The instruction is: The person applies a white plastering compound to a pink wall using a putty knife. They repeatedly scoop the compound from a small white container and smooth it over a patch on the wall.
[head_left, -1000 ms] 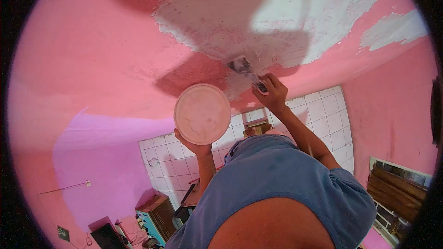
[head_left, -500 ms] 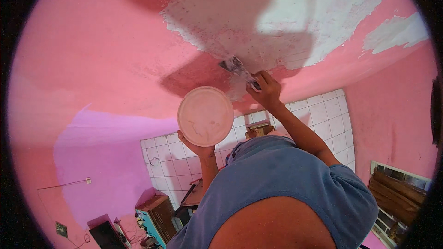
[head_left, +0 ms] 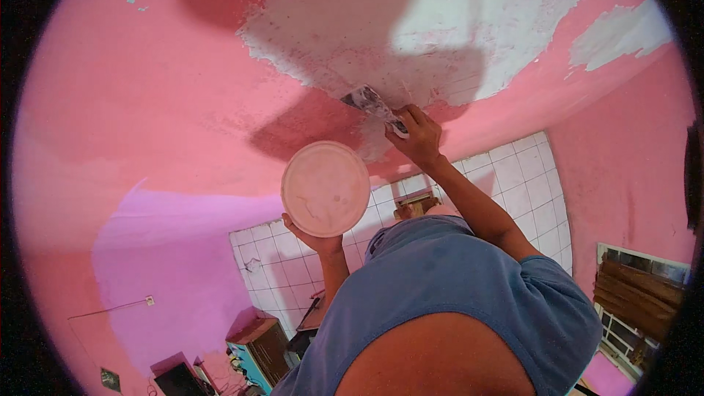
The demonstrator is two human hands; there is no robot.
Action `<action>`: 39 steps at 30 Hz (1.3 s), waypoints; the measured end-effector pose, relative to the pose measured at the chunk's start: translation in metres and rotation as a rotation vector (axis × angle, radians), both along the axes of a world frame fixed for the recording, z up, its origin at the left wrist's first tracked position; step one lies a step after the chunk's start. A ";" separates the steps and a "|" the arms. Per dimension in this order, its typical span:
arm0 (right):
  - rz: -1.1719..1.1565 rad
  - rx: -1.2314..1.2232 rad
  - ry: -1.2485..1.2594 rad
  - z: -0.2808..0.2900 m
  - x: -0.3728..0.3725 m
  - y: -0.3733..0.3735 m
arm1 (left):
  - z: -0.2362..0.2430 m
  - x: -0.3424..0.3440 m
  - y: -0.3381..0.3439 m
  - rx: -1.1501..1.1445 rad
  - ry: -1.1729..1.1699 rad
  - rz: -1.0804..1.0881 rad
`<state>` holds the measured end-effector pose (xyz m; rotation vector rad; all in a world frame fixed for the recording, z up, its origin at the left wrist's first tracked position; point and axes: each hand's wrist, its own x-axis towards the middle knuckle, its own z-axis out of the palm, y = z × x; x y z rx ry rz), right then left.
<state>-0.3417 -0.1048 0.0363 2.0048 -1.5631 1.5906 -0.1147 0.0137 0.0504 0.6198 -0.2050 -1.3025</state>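
My left hand (head_left: 312, 238) grips a round pale pink lid or shallow tub (head_left: 325, 183), its broad round face toward the camera. Up and to the right, my right hand (head_left: 418, 136) is closed on a putty knife (head_left: 370, 103) smeared with white, whose blade lies at the lower edge of a rough grey-white patch (head_left: 499, 22) on the pink-painted surface (head_left: 139, 95). Shadows of my arm and the lid fall across that surface. A smaller pale patch (head_left: 616, 37) shows at the far right.
Behind my body stands a white tiled wall (head_left: 528, 183). At lower left are a purple-painted area (head_left: 169, 264), a wooden cabinet (head_left: 260, 345) with blue, a dark screen (head_left: 176, 378) and cables. A window (head_left: 638, 293) with brown boards is at lower right.
The putty knife and my right hand have moved a little leftward along the surface. The lid has shifted slightly right and down in the view.
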 end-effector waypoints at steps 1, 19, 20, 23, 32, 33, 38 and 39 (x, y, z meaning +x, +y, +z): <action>-0.003 0.018 0.014 -0.007 -0.006 0.005 | -0.002 0.001 0.001 -0.007 -0.072 0.018; 0.052 -0.044 -0.029 0.026 0.012 -0.002 | -0.007 0.001 0.000 -0.217 0.255 -0.114; 0.039 -0.032 -0.023 0.017 0.009 -0.003 | -0.007 0.000 0.002 -0.219 0.256 -0.109; 0.065 0.116 -0.019 -0.012 -0.008 0.012 | -0.011 -0.007 0.006 -0.096 0.049 0.036; 0.077 -0.050 -0.023 0.025 -0.002 0.011 | 0.020 -0.028 0.001 0.227 -0.390 0.189; 0.078 -0.054 -0.027 0.039 0.002 0.006 | 0.008 -0.015 0.001 0.113 -0.126 0.089; 0.082 -0.094 -0.059 0.063 0.009 -0.006 | -0.013 -0.003 0.005 -0.153 0.179 -0.086; 0.084 -0.096 -0.058 0.061 0.009 -0.006 | -0.013 -0.009 0.007 -0.121 -0.294 0.002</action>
